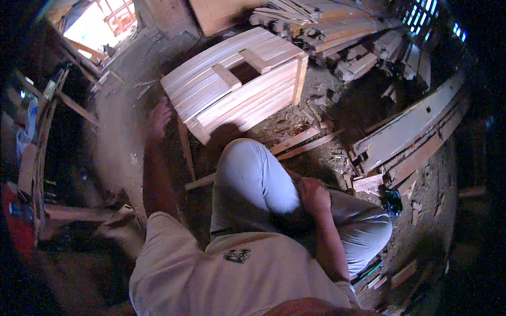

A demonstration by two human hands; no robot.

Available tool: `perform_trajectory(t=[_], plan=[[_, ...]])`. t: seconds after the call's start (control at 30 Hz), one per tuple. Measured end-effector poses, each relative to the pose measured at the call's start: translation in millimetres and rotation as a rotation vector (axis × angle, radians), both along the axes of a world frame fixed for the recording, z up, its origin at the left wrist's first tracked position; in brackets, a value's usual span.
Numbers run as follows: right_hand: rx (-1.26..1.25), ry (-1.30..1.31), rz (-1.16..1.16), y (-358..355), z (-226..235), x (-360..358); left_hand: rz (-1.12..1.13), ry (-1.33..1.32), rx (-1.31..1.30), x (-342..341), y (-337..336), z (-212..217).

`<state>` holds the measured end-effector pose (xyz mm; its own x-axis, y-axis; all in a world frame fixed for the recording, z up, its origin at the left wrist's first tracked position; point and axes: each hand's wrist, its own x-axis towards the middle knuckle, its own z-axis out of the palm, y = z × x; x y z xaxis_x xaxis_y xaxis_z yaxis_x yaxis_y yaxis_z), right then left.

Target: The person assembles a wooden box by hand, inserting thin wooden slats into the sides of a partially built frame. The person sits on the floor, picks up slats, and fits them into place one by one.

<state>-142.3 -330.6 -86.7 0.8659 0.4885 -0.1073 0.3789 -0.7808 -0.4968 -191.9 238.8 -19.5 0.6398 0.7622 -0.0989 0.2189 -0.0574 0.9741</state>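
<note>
I sit low with my knee in pale trousers (253, 174) raised in front of me. My left hand (159, 117) reaches forward, fingers together, touching the near left corner of a slatted wooden crate (237, 87) that lies on the dirt floor. The crate has a square opening in its top. Whether that hand grips anything is blurred. My right hand (314, 194) rests curled against my thigh behind the knee, and I see nothing in it.
Loose wooden slats (303, 139) lie on the ground beyond my knee. A heap of offcut timber (337, 31) is stacked at the back. Long grey boards (411, 126) lean at the right. A bright doorway (100, 23) opens at the upper left.
</note>
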Motion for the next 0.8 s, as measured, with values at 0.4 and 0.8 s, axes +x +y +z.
perform_trajectory(t=[0.4,0.8], plan=[[-0.209,-0.141,0.023,-11,-53,10,-0.005,-0.690,-0.574,54,-64,-37],[-0.119,-0.209,0.079,-3,-28,3,0.103,-0.612,-0.479,58,-74,-30]])
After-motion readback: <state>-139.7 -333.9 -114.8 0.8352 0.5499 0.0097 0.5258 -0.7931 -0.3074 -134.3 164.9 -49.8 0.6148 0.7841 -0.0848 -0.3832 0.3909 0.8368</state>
